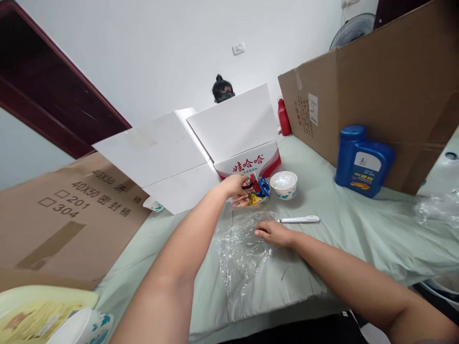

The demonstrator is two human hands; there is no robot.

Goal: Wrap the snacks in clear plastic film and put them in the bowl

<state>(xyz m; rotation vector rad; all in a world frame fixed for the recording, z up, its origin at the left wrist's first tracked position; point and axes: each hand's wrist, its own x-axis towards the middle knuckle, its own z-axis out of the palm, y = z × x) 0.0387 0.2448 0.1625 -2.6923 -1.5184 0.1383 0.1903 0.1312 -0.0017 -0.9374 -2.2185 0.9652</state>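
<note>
My left hand (234, 185) reaches forward and closes on a small pile of colourful wrapped snacks (254, 192) just in front of a white carton with red print (247, 165). Flat on the table, my right hand (274, 233) presses its fingers on the edge of a crumpled sheet of clear plastic film (242, 251). Just beyond that hand lies a white pen-shaped tool (299, 220). Right of the snacks stands a small white bowl with a blue pattern (283, 185), covered with film.
Pale green cloth covers the table (358, 229). A blue jug (362, 160) stands against a large cardboard sheet (387, 91) on the right. Another cardboard sheet (68, 215) lies left. A red bottle (284, 117) stands behind. A person's head (222, 90) shows behind the carton flaps.
</note>
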